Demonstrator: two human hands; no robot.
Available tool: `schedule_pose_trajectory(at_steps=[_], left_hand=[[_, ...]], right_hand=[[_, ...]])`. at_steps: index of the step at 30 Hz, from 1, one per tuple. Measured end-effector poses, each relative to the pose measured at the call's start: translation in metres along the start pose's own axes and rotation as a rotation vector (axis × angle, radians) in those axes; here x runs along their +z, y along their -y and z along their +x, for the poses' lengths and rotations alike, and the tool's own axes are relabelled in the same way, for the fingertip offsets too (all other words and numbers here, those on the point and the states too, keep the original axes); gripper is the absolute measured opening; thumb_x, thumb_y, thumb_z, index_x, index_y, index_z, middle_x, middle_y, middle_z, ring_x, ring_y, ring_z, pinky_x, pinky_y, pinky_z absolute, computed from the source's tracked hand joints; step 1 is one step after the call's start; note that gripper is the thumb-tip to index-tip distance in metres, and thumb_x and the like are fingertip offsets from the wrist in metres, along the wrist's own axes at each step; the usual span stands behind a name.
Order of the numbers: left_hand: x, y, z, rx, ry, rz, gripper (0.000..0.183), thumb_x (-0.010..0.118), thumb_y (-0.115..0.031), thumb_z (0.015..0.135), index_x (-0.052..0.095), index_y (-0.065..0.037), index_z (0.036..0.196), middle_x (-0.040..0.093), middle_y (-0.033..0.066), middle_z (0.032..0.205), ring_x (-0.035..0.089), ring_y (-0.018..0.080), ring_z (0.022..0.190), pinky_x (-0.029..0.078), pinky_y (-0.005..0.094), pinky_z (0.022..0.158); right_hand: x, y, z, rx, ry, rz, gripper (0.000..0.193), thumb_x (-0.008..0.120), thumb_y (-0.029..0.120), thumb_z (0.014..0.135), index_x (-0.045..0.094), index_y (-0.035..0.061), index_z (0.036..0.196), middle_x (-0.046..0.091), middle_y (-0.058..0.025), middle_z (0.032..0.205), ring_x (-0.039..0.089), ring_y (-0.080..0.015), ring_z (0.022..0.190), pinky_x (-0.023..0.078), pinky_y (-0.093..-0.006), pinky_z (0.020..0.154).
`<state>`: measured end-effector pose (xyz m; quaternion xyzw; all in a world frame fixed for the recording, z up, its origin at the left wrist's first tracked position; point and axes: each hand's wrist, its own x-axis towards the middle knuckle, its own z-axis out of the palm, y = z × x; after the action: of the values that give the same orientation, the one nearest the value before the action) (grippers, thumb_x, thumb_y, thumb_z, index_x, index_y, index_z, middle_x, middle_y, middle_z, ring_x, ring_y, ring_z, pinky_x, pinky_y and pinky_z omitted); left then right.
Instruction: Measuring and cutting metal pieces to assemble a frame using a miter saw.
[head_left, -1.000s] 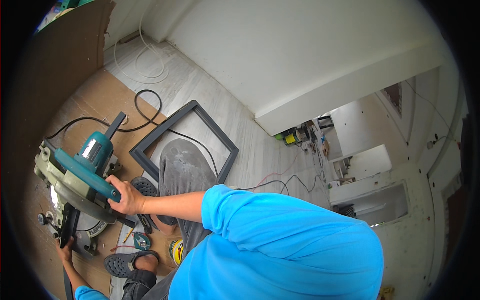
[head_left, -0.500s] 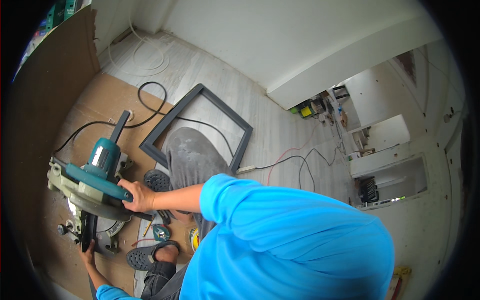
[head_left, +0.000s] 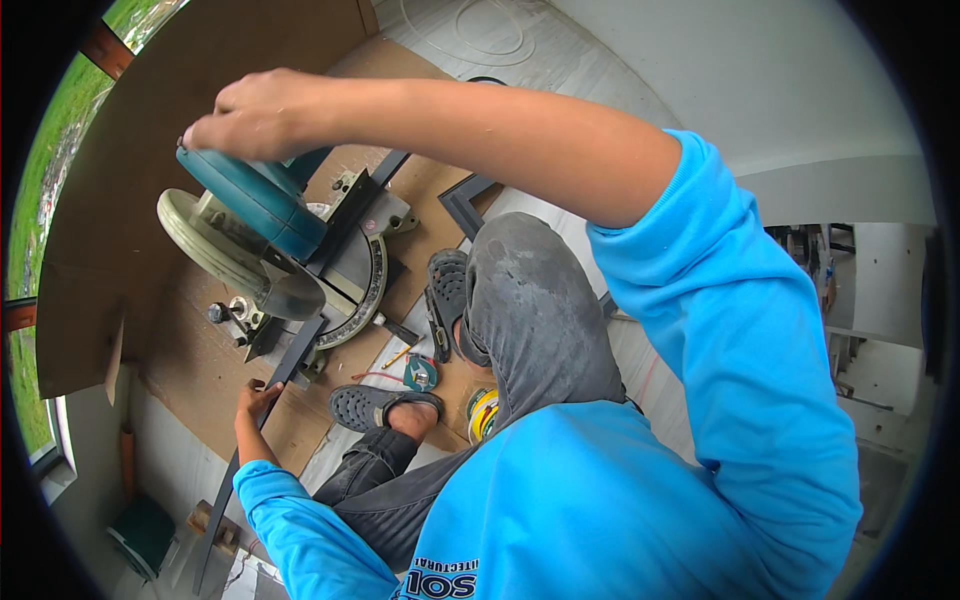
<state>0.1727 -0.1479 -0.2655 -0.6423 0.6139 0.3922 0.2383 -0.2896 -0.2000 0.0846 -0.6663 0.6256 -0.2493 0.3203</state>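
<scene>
A miter saw (head_left: 285,215) with a teal handle and pale guard stands on cardboard at the left, its head raised. My right hand (head_left: 270,115) is closed around the upper end of its teal handle; motion blurs the hand a little, and its palm side is hidden. Across the saw base runs a long dark bar (head_left: 300,350), its near end reaching down toward the lower left. My left hand (head_left: 260,398) grips this bar just in front of the saw base, fingers on top. The saw head hides part of the bar.
Near my feet lie a teal tape measure (head_left: 420,372), a yellow pencil (head_left: 397,356) and a yellow roll (head_left: 482,414). A dark frame (head_left: 462,207) lies beyond my knee. Brown board (head_left: 95,250) stands behind the saw; a wooden block (head_left: 213,527) sits near the bar's end.
The saw head has risen, with my right hand going up on its handle. The left hand still holds the bar. The view has turned toward the left side.
</scene>
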Motion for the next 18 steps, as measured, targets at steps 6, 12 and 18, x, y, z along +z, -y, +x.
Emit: schedule_pose_trajectory(at_steps=[6,12,18], left_hand=[[-0.022,0.057,-0.029,-0.016,-0.245,-0.074,0.075,0.083,-0.044,0.072,0.058,0.006,0.121,0.067,0.0266,0.109,0.067,0.0342,0.100,0.053,0.0415,0.086],[-0.046,0.060,-0.104,0.054,-0.178,-0.106,0.058,0.081,-0.033,0.077,0.060,0.007,0.113,0.069,0.0192,0.087,0.067,0.0249,0.080,0.053,0.0358,0.073],[-0.025,0.010,-0.193,0.067,-0.049,-0.157,0.052,0.079,-0.028,0.079,0.059,0.005,0.113,0.068,0.0148,0.083,0.065,0.0206,0.077,0.050,0.0327,0.072]], right_hand=[[0.017,-0.210,-0.046,0.338,-0.731,0.901,0.016,0.061,0.018,0.087,0.057,0.0021,0.084,0.058,-0.0043,0.065,0.057,-0.0096,0.054,0.048,-0.0242,0.045],[0.139,-0.329,-0.029,1.151,-0.508,0.855,0.080,0.070,0.039,0.080,0.036,-0.0059,0.137,0.036,-0.0271,0.146,0.040,-0.0350,0.134,0.036,-0.0499,0.108],[0.161,-0.337,0.014,1.153,-0.644,0.933,0.067,0.078,0.020,0.069,0.049,-0.0053,0.124,0.054,-0.0283,0.131,0.055,-0.0377,0.121,0.047,-0.0386,0.098]])
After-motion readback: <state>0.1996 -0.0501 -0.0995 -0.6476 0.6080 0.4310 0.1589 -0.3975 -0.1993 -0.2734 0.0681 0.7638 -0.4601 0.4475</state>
